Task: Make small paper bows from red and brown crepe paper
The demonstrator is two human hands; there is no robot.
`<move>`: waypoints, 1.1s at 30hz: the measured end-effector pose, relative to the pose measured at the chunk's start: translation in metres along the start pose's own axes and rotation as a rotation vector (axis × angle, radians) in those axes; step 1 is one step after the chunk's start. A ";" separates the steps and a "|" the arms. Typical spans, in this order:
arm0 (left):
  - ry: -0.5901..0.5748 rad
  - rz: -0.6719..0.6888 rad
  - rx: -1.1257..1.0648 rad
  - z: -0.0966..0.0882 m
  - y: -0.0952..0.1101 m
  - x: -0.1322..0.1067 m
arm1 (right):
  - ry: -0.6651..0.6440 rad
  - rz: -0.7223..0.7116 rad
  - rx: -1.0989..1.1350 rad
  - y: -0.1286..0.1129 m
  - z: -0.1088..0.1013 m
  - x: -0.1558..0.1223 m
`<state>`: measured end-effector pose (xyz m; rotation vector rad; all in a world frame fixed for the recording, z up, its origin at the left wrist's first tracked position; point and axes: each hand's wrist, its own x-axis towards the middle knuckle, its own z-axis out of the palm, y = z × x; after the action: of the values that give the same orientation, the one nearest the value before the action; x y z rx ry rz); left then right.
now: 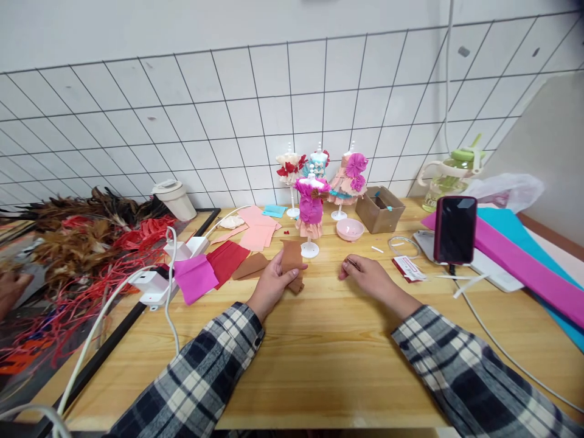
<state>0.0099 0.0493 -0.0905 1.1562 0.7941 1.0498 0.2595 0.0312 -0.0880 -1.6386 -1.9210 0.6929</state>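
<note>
My left hand pinches a piece of brown crepe paper between thumb and fingers, just above the wooden table. More brown paper lies left of it, beside red and magenta sheets. My right hand is closed near the table, apart from the left; a small, thin dark item shows at its fingertips, too small to name. Beyond the hands stands a miniature dress form in a magenta paper dress with a peach skirt and a brown piece at its chest.
Several dressed forms stand behind, near a pink bowl and a cardboard box. Rightward are a propped phone, cable and long paper sheets. Power strips, feathers and another person's hand are left.
</note>
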 end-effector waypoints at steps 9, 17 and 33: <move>0.013 -0.011 0.000 0.003 0.003 -0.002 | 0.085 -0.022 0.044 0.001 0.005 -0.001; 0.014 -0.007 -0.006 0.005 0.005 -0.003 | 0.128 0.107 -0.011 0.003 0.003 0.001; 0.019 -0.003 0.072 0.015 0.003 -0.009 | -0.186 -0.146 0.148 -0.029 0.015 -0.017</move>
<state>0.0199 0.0364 -0.0841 1.2076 0.8537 1.0383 0.2303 0.0097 -0.0807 -1.3702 -2.0412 0.9314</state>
